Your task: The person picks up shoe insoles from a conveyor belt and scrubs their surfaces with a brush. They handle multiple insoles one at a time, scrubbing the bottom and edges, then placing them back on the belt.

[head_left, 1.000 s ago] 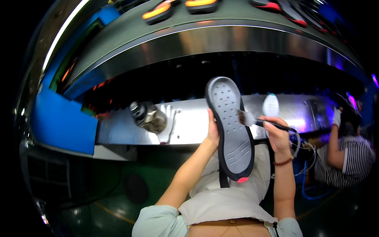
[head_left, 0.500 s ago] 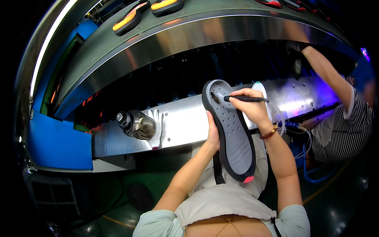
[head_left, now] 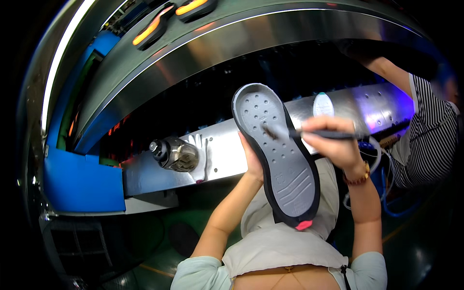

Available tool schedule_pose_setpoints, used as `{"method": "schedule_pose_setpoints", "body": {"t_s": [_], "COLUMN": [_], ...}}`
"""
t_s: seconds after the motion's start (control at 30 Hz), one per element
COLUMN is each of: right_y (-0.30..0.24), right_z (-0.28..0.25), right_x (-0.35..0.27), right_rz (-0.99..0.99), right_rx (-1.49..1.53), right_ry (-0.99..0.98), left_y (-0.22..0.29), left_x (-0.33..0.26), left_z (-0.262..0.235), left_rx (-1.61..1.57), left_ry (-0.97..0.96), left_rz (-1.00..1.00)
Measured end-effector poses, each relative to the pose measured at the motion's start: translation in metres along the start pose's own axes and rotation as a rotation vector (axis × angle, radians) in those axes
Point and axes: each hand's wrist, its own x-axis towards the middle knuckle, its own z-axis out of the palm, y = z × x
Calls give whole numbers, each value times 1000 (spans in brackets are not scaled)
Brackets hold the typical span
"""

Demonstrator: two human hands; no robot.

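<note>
Behind, a shiny worktop (head_left: pixel 227 154) with a jar (head_left: pixel 175 154) and someone's striped sleeve (head_left: pixel 430 145); up front, a grey dotted sole (head_left: pixel 280 159) gripped from behind by left hand (head_left: pixel 252 162), brush (head_left: pixel 309 133) pinched in right hand (head_left: pixel 333 145) touching it.

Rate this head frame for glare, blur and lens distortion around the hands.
Head view: fisheye bends the steel rail and black corners vignette it; purple glare at right; the brush in the right hand smears with motion, while the shoe sole and left hand stay sharp.

The left hand (head_left: pixel 251 162) is mostly hidden behind the grey perforated shoe sole (head_left: pixel 280 154). The dark brush tip (head_left: pixel 270 130) on the sole is blurred.
</note>
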Motion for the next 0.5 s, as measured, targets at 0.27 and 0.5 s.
{"method": "schedule_pose_setpoints", "body": {"t_s": [0.27,0.5], "right_y": [-19,-12], "right_z": [16,10], "right_x": [2,-3], "right_rz": [-261,-122], "right_rx": [36,-106], "right_ry": [-326,-191], "left_y": [-1,-4], "left_x": [-2,-1], "left_z": [15,13], "left_rx": [0,157], "left_ry": [-42,111], "left_rz": [-35,108]}}
